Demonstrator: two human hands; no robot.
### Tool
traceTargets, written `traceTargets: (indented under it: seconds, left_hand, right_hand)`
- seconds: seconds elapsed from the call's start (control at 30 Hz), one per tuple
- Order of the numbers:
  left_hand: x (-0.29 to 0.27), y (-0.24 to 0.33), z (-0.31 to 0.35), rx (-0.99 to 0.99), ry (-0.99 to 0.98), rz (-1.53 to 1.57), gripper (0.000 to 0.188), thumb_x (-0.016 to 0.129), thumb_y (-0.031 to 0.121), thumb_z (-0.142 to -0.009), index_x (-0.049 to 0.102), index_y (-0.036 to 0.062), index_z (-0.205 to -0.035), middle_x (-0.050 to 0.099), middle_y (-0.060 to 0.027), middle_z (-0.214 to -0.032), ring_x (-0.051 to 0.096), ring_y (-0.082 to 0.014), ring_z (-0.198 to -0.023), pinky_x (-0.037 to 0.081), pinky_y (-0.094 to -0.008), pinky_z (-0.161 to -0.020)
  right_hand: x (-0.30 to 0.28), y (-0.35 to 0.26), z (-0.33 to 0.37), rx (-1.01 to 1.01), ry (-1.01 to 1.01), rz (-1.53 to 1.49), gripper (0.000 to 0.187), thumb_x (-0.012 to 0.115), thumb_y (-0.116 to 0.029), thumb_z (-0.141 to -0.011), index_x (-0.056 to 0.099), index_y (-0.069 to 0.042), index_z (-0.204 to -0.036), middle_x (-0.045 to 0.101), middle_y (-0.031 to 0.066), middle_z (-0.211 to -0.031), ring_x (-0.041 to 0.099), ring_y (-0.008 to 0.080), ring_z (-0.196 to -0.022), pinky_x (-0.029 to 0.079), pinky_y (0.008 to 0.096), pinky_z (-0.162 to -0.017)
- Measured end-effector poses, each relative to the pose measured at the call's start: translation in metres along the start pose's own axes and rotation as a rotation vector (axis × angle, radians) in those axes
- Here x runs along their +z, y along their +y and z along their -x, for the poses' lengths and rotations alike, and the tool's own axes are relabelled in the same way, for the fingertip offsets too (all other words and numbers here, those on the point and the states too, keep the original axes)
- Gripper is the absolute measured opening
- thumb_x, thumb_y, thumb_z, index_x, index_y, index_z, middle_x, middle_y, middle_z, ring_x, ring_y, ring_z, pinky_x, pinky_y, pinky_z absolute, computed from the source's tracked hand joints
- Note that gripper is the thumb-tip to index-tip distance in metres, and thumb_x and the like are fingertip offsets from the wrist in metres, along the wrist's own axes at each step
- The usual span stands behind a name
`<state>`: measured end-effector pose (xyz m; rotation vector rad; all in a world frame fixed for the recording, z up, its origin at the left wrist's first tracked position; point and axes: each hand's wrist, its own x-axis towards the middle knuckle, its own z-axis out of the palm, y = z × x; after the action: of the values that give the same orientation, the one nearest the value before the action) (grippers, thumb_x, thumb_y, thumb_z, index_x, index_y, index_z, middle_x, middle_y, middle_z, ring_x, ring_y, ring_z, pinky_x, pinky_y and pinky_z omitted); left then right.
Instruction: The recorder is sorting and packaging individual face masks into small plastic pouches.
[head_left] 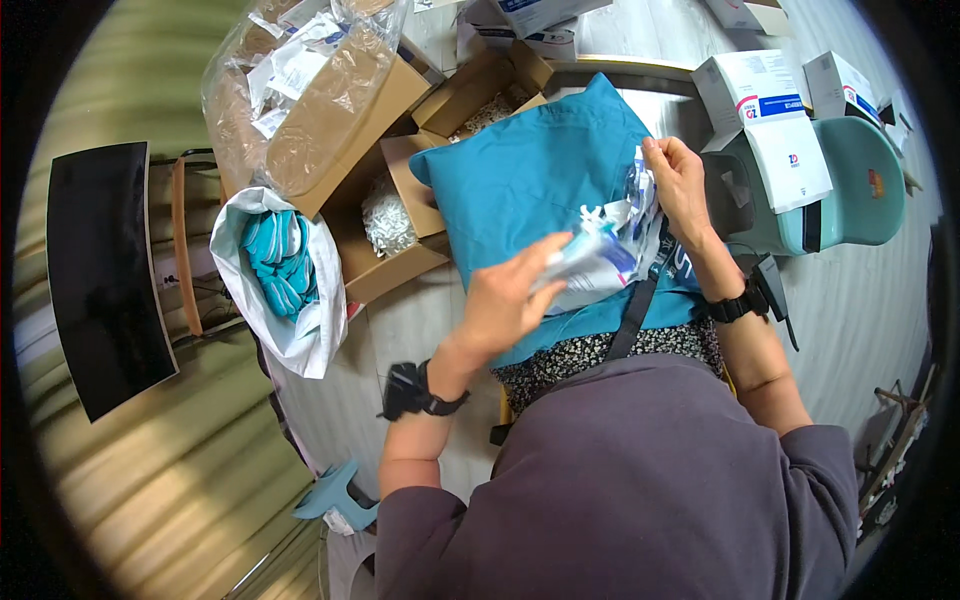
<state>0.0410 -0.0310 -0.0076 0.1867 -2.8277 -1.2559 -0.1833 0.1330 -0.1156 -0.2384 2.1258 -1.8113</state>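
Note:
Over a teal cushion-like cloth (540,150) on my lap, I hold white plastic packets with blue and purple print. My left hand (505,300), a little blurred, has its thumb and fingers closed on the edge of a white packet (595,280). A small white and teal piece (592,228) with short prongs shows at that packet's upper edge; whether it is inside cannot be made out. My right hand (678,185) pinches the top of crinkled shiny packets (640,200) beside it. How many packets there are is unclear.
At left, a white sack (310,340) holds teal pieces. A cardboard box (385,280) contains small white pieces; behind it, a plastic-lined carton (375,110) holds white packets. A mint-green plastic seat (870,185) stands at right, beside white printed boxes (750,85).

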Motion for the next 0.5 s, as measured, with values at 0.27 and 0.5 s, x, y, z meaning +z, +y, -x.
traceTargets:
  seconds: [0.27, 0.5]
  left_hand:
    - [-0.012, -0.067, -0.028, -0.683, -0.299, 1.311, 0.050, 0.070, 0.012, -0.091, 0.049, -0.0046, -0.133, 0.063, -0.0122, -0.123, 0.064, -0.0173, -0.107, 0.053, -0.0310, -0.093]
    - [-0.003, -0.099, -0.014, -0.927, -0.362, 1.596, 0.041, 0.064, 0.016, -0.095, 0.054, -0.0036, -0.129, 0.066, -0.0146, -0.119, 0.068, -0.0203, -0.103, 0.056, -0.0338, -0.091]
  right_hand:
    - [-0.009, -0.020, -0.014, -0.083, -0.127, 0.496, 0.014, 0.062, -0.011, -0.093, 0.067, -0.004, -0.103, 0.065, 0.0052, -0.072, 0.061, 0.0186, -0.067, 0.047, 0.0321, -0.063]
    - [-0.009, -0.099, 0.021, -0.724, -0.414, 0.371, 0.033, 0.072, -0.011, -0.084, 0.066, -0.003, -0.116, 0.066, 0.0127, -0.105, 0.061, 0.0256, -0.093, 0.048, 0.0352, -0.082]
